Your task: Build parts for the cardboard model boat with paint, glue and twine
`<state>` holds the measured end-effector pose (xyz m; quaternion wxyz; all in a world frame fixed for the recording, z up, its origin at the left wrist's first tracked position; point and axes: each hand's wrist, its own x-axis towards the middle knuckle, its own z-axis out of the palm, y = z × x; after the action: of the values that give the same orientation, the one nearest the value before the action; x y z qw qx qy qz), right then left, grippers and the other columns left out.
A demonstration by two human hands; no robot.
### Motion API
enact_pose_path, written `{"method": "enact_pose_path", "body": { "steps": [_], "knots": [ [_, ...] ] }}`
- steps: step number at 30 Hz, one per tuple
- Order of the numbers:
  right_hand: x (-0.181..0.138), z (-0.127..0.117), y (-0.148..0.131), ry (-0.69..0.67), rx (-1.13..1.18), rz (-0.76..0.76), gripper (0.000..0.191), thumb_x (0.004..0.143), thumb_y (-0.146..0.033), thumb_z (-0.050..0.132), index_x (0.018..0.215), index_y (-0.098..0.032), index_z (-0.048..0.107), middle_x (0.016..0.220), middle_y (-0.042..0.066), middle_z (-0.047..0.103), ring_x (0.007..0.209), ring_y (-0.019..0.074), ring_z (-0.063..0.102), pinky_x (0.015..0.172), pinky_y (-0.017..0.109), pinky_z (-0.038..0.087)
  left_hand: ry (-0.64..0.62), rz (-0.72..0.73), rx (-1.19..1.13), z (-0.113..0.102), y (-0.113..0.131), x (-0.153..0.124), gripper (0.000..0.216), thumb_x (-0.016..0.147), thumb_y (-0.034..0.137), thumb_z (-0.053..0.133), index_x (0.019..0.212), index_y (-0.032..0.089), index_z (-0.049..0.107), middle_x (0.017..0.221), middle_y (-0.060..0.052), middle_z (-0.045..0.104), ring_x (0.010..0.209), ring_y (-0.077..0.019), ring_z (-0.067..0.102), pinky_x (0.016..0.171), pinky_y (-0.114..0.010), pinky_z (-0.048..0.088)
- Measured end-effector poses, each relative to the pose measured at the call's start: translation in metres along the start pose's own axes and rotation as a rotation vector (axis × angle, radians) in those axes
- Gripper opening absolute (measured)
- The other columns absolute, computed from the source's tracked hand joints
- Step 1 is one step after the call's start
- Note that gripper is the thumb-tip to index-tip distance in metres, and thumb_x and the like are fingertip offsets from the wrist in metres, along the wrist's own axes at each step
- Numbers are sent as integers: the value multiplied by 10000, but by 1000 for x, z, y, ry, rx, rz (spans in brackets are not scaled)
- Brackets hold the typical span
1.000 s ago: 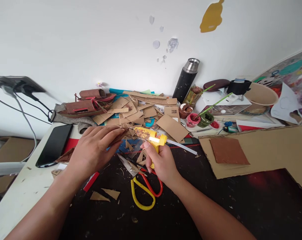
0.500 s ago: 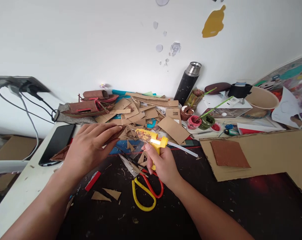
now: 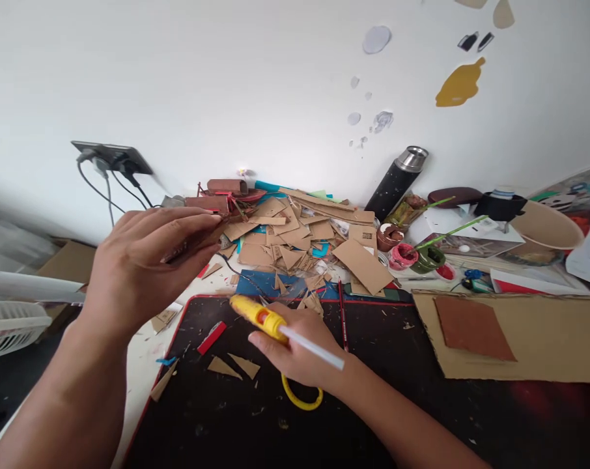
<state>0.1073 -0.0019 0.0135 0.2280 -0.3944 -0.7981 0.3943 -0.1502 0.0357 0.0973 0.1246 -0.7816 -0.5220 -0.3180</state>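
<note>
My left hand (image 3: 148, 260) is raised at the left, its fingers and thumb closed round a brown cardboard piece (image 3: 197, 242). Most of that piece is hidden behind the fingers. My right hand (image 3: 299, 342) grips a yellow hot glue gun (image 3: 256, 312) whose nozzle end points up and left, apart from the piece. A whitish glue stick (image 3: 317, 348) juts from its back end. Beneath the right hand lies a pair of scissors, with only its yellow handle (image 3: 302, 402) clearly showing. Brown model boats (image 3: 226, 195) stand beyond the left hand.
Cardboard scraps (image 3: 285, 228) are heaped along the wall. A black thermos (image 3: 397, 182), open paint pots (image 3: 403, 256) and a bowl (image 3: 551, 225) stand at the back right. A cardboard sheet (image 3: 559, 332) bears a brown square (image 3: 473, 329). A pencil (image 3: 342, 316) lies on the black mat (image 3: 383, 404).
My left hand has lifted and turned with the brown piece. The glue gun has moved down and left, away from the piece, and tilted. The whole view has shifted left.
</note>
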Motion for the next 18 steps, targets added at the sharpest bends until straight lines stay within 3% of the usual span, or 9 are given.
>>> {"method": "enact_pose_path", "body": {
  "steps": [5, 8, 13, 18],
  "knots": [
    [22, 20, -22, -233, -340, -155, 310, 1001, -439, 656, 1169, -186, 716, 944, 94, 836, 766, 270, 777, 607, 318, 444, 32, 40, 11, -21, -2, -3, 272, 997, 254, 752, 1257, 325, 715, 1270, -29, 817, 1113, -230, 763, 986, -405, 549],
    [39, 39, -35, -330, -483, -263, 390, 1035, -474, 595, 1185, -131, 706, 939, 138, 831, 784, 306, 792, 585, 344, 472, 49, 63, 34, -33, -2, -5, 282, 985, 214, 762, 1245, 311, 720, 1243, -54, 821, 1069, -241, 765, 957, -417, 547],
    [68, 72, -49, -433, -514, -436, 371, 1100, -455, 528, 1209, -142, 695, 1018, 130, 835, 847, 300, 808, 612, 351, 531, 39, 47, 27, -47, -1, -13, 285, 978, 201, 762, 1235, 319, 721, 1211, -61, 823, 1048, -258, 768, 940, -432, 542],
    [101, 98, -58, -536, -478, -528, 243, 1116, -259, 502, 1177, -151, 711, 1057, 88, 832, 963, 267, 794, 682, 347, 560, -42, 127, 0, -42, -1, -16, 293, 1006, 213, 735, 1277, 320, 702, 1205, -40, 831, 1055, -240, 778, 919, -412, 550]
  ]
}}
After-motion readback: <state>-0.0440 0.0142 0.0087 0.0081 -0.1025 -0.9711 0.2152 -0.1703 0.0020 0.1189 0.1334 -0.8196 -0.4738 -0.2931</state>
